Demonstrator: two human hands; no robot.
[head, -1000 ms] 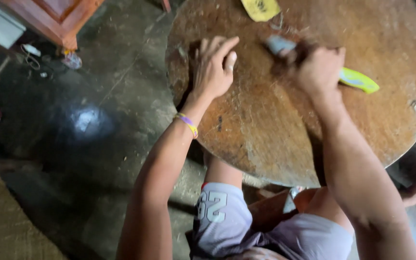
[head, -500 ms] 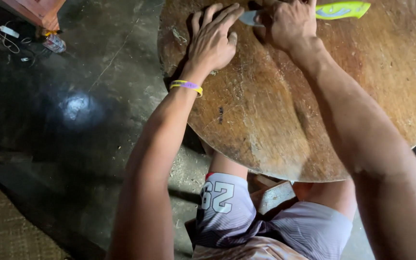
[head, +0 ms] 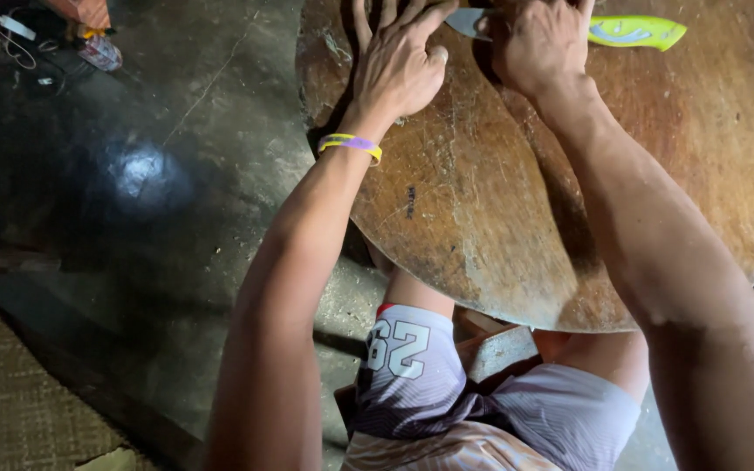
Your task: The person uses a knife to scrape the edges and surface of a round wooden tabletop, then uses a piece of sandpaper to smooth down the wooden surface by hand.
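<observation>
A round, worn wooden table fills the upper right. My left hand lies flat on its top near the left rim, fingers spread, a yellow and purple band on the wrist. My right hand is closed around a knife with a yellow-green handle. The handle sticks out to the right of the fist, and the grey blade points left toward my left thumb. The blade tip lies close to the left hand; whether they touch I cannot tell.
A dark concrete floor lies to the left, with cables and small items at the top left. A woven mat sits at the bottom left. My knees in grey shorts are under the table's near edge.
The view has dropped and moved nearer, so both hands now sit at the top edge. The right hand with the knife has come closer to the left hand.
</observation>
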